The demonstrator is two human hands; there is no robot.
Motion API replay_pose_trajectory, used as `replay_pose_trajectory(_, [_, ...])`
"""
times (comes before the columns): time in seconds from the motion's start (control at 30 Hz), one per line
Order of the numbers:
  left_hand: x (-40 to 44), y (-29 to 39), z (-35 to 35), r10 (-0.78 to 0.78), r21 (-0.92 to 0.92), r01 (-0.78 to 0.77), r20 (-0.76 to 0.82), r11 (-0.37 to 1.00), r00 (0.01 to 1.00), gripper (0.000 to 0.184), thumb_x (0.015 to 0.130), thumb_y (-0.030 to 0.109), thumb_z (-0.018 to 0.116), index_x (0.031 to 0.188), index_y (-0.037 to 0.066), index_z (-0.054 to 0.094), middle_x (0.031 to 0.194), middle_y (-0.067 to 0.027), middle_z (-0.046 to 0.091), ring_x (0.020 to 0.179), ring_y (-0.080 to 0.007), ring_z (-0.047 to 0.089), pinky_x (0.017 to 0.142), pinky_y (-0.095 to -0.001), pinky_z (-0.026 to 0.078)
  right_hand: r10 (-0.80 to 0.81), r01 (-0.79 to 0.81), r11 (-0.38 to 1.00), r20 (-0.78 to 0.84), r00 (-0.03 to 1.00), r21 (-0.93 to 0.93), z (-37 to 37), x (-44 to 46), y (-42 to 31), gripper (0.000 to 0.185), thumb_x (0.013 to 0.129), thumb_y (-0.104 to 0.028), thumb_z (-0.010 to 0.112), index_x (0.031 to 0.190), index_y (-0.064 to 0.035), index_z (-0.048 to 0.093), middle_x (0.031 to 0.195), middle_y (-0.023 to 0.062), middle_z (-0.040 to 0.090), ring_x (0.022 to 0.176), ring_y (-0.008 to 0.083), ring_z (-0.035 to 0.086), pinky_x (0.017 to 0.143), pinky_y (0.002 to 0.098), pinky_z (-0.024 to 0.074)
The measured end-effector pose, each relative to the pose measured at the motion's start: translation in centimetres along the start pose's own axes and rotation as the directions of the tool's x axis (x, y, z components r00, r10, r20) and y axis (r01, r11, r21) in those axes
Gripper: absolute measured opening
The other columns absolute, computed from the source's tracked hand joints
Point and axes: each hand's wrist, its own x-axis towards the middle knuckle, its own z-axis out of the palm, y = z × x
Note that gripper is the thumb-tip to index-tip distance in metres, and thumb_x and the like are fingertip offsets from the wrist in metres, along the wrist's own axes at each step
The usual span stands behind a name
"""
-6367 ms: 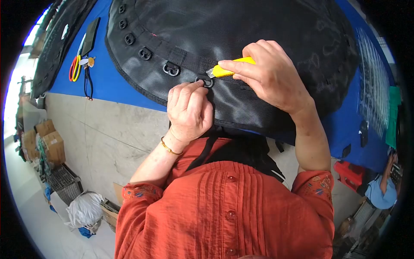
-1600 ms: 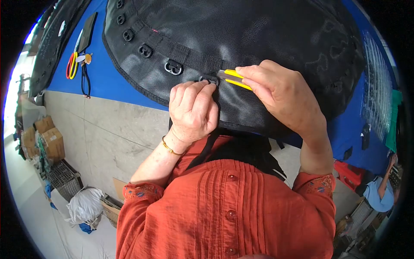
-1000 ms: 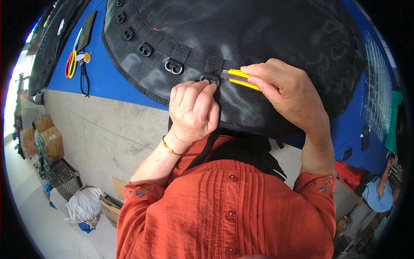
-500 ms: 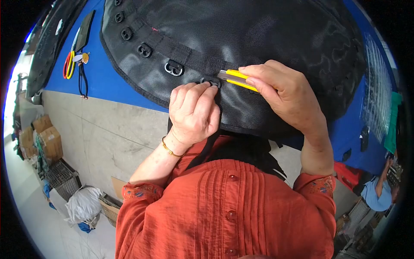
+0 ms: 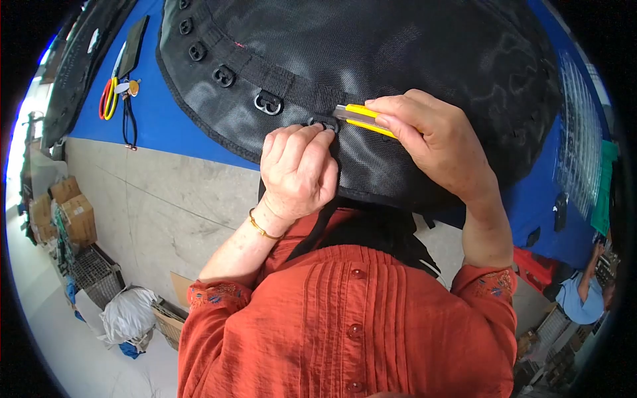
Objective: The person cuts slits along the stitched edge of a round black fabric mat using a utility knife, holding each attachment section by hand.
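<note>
Black mesh fabric (image 5: 385, 60) with a bound edge lies spread over a blue table. A webbing strip (image 5: 272, 74) runs along it, with several dark rings (image 5: 223, 76) beside it. My right hand (image 5: 438, 142) grips a yellow utility knife (image 5: 365, 119), its blade tip at the webbing near one ring. Just left of the blade, my left hand (image 5: 298, 169) has its fingers closed on that ring (image 5: 324, 123), pressing it against the mesh; the fingertips partly cover it. A metal-edged ring (image 5: 268, 103) lies up and left of my left hand.
Red-and-yellow-handled scissors (image 5: 108, 98) and a small tag on a black cord (image 5: 129, 119) lie on the blue table (image 5: 199, 146) at left. Cardboard boxes (image 5: 76, 215) and a white sack (image 5: 129, 315) stand on the floor. A person in light blue (image 5: 580, 302) is at far right.
Both hands stay in nearly the same place. The knife tip has shifted very slightly left and down, and the mesh and table have moved a little in view.
</note>
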Motion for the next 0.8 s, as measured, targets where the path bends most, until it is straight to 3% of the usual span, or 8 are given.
replay_pose_trajectory(0.13, [-0.1, -0.1, 0.2, 0.008, -0.004, -0.008, -0.026, 1.0, 1.0, 0.035, 0.077, 0.008, 0.073, 0.111, 0.001, 0.076, 0.109, -0.0129, 0.073, 0.095, -0.0306, 0.07, 0.088, -0.0427, 0.055, 0.014, -0.014, 1.0, -0.006, 1.0, -0.01, 0.1, -0.1, -0.3, 0.019, 0.106, -0.003, 0.067, 0.124, -0.0039, 0.076, 0.107, 0.0135, 0.078, 0.096, 0.0263, 0.079, 0.081, 0.0336, 0.0634])
replay_pose_trajectory(0.2, [-0.2, 0.0, 0.2, 0.005, 0.0, -0.005, -0.026, 1.0, 1.0, 0.035, 0.077, 0.008, 0.073, 0.111, 0.001, 0.076, 0.109, -0.0129, 0.073, 0.095, -0.0306, 0.07, 0.089, -0.0426, 0.055, -0.01, 0.01, 1.0, -0.042, 0.999, -0.003, 0.2, -0.1, -0.2, 0.019, 0.104, -0.012, 0.071, 0.122, -0.0061, 0.074, 0.102, 0.0135, 0.075, 0.09, 0.0327, 0.077, 0.077, 0.041, 0.0622])
replay_pose_trajectory(0.73, [-0.1, 0.1, 0.1, -0.007, 0.005, 0.007, -0.009, 1.0, 1.0, 0.035, 0.076, 0.008, 0.074, 0.11, 0.002, 0.077, 0.108, -0.0124, 0.073, 0.095, -0.0305, 0.07, 0.088, -0.0421, 0.055, -0.026, 0.028, 0.999, -0.103, 0.994, 0.021, 1.1, -0.1, -0.7, 0.024, 0.1, -0.009, 0.076, 0.123, -0.0081, 0.074, 0.1, 0.0135, 0.073, 0.086, 0.0351, 0.076, 0.071, 0.0423, 0.0625])
replay_pose_trajectory(0.8, [-0.1, 0.1, 0.1, -0.007, 0.005, 0.007, -0.009, 1.0, 1.0, 0.035, 0.076, 0.008, 0.074, 0.11, 0.001, 0.077, 0.108, -0.0123, 0.073, 0.095, -0.0305, 0.07, 0.088, -0.0421, 0.055, -0.052, 0.048, 0.998, -0.098, 0.994, -0.043, 1.1, -0.1, -0.7, 0.025, 0.099, -0.01, 0.077, 0.124, -0.0089, 0.074, 0.097, 0.0123, 0.071, 0.083, 0.0342, 0.076, 0.067, 0.041, 0.0621])
